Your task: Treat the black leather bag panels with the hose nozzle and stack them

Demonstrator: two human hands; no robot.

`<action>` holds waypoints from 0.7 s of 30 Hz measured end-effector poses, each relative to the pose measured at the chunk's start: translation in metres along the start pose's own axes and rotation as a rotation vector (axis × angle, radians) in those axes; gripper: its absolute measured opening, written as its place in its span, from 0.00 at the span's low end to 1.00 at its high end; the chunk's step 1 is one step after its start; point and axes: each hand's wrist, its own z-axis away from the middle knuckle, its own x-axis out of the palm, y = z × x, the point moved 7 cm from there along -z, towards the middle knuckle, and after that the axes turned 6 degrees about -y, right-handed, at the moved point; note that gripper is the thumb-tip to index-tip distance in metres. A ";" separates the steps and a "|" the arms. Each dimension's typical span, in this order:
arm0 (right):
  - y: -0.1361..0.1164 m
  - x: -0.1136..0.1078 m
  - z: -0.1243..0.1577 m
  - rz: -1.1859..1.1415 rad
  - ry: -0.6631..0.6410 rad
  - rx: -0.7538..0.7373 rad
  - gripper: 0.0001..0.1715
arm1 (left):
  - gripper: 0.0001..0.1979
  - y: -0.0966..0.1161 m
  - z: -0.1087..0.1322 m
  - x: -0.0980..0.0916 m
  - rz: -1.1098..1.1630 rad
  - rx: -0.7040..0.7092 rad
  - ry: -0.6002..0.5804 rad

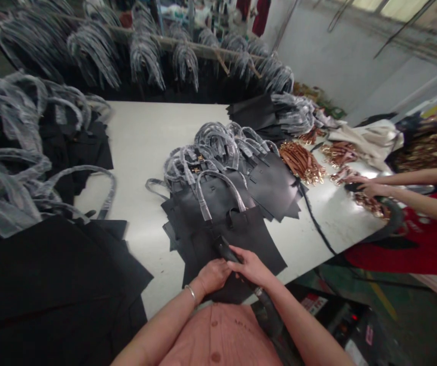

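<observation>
My right hand [252,266] is wrapped round a black hand-held tool [225,250], whose thick hose [273,316] runs down beside my body; its exact kind is unclear. Close against it, my left hand [215,274] is closed, with the fingers curled out of sight, so what it grips is hidden. Both hands are over a black leather bag panel [262,236] at the table's near edge. This panel has a handle [218,184] wrapped in clear plastic. Beneath and behind it lie more black panels [269,180] with wrapped handles.
Black panels [42,274] with wrapped handles pile up on the left of the white table [138,152]. Brown straps [300,160] with gold clips lie to the right. A co-worker's hands [369,187] hold another tool there. Wrapped handles [145,56] hang on a rack behind.
</observation>
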 end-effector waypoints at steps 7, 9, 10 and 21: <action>-0.036 -0.013 -0.015 -0.107 0.275 -0.211 0.37 | 0.14 -0.001 -0.001 -0.005 0.042 -0.017 0.022; -0.036 -0.036 -0.005 -0.212 0.377 -0.220 0.41 | 0.16 -0.002 0.000 -0.015 0.049 -0.027 0.065; -0.033 -0.049 0.002 -0.257 0.414 -0.205 0.42 | 0.17 -0.005 -0.001 -0.021 0.037 -0.070 0.101; 0.048 -0.081 0.012 -0.513 0.313 0.074 0.35 | 0.24 -0.021 -0.012 -0.043 -0.076 -0.379 0.228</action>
